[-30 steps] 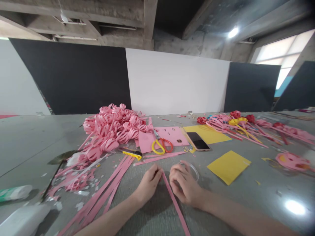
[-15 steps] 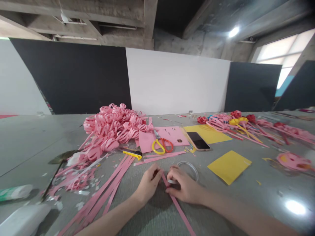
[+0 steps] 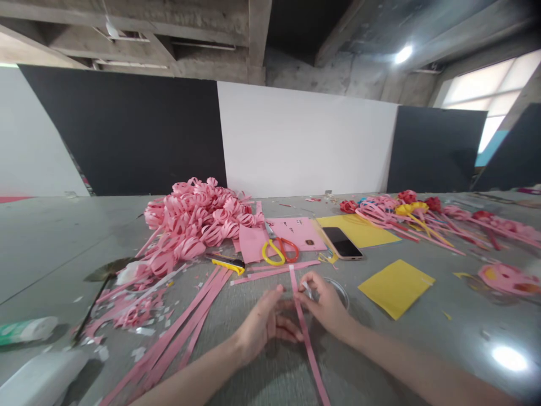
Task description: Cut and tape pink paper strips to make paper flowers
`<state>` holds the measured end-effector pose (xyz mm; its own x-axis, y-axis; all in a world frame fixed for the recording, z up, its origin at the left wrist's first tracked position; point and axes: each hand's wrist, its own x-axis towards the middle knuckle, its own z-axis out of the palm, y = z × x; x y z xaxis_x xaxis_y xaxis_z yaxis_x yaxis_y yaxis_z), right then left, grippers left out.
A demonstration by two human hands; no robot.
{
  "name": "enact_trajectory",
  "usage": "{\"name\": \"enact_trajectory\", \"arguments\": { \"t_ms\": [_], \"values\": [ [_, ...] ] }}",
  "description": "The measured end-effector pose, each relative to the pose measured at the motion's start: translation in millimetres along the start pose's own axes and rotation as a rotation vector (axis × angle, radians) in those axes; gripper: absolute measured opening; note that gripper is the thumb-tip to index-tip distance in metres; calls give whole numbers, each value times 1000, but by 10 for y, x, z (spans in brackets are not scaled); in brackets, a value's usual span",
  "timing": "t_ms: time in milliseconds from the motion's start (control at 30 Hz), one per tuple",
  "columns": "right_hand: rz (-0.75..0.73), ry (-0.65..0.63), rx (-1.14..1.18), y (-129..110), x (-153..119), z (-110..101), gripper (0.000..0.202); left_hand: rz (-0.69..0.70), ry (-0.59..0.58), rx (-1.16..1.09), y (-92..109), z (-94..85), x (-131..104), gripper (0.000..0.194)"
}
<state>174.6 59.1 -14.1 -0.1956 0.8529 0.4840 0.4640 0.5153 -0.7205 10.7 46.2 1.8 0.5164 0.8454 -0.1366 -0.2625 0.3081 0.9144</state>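
A long pink paper strip (image 3: pixel 305 332) runs from between my hands toward the near edge, a small whitish piece at its far tip. My left hand (image 3: pixel 270 321) is beside the strip, its fingers apart and slightly curled, with nothing held. My right hand (image 3: pixel 323 301) pinches a small white piece of tape (image 3: pixel 307 290) at the strip's right side. A roll of clear tape (image 3: pixel 342 292) lies partly hidden behind my right hand. Beyond the hands, other pink strips (image 3: pixel 279 271) lie flat near scissors (image 3: pixel 279 251) with yellow and red handles.
Pink curled paper (image 3: pixel 198 217) is heaped at the back left, near a yellow cutter (image 3: pixel 228 264). A phone (image 3: pixel 341 243) and yellow sheet (image 3: pixel 396 288) lie right. A white box (image 3: pixel 42 378) and glue tube (image 3: pixel 27 331) sit left.
My left hand has let go of the strip and opened. The strip's far end now extends farther forward. My right hand has shifted slightly right and forward, with the white piece between its fingers.
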Motion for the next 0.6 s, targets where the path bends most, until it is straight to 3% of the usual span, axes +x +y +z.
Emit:
{"name": "enact_trajectory", "arguments": {
  "t_ms": [100,167,233,300,367,467,600],
  "values": [
    [17,21,21,19,2,0,11,-87,-106,-15,-53,82,-31,33],
    [35,22,50,19,-1,-4,10,-50,-57,25,-78,107,-36,30],
    [74,34,96,9,-4,-15,9,93,49,108,-76,100,-46,26],
    [116,39,139,-7,-7,-29,12,332,135,285,-49,72,-78,29],
    [137,29,167,-25,-10,-44,16,580,138,571,-19,43,-134,38],
    [127,14,202,-45,-14,-56,19,763,-31,1014,-17,28,-224,49],
    [89,-42,327,-35,-1,-46,15,724,-246,1306,-82,40,-259,54]
  ]
}}
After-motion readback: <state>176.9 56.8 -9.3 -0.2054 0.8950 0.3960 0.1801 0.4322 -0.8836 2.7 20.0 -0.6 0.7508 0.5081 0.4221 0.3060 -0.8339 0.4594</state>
